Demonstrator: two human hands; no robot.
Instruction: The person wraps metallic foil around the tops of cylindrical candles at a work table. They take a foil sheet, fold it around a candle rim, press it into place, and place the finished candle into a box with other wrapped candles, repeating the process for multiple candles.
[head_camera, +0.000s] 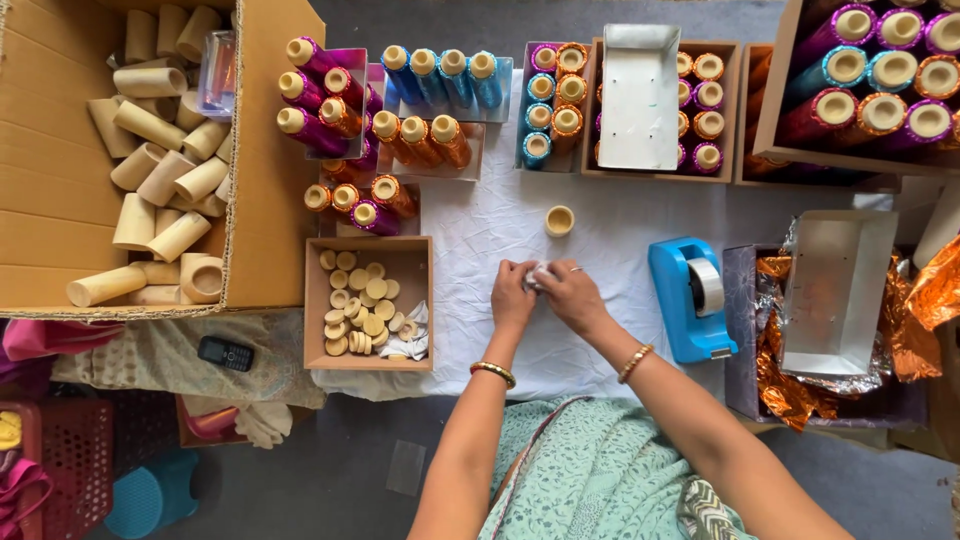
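At the middle of the white cloth, both hands, left (513, 290) and right (572, 292), pinch a small pale piece (537, 277); many foil-wrapped spools (420, 140) look finished, bare tubes (160, 180) remain boxed

Home craft workshop: floor-level white cloth (600, 230), carton of bare cardboard tubes (160, 150), boxed foil-wrapped spools (430, 110), blue tape dispenser (690, 295), foil sheets (800, 380).
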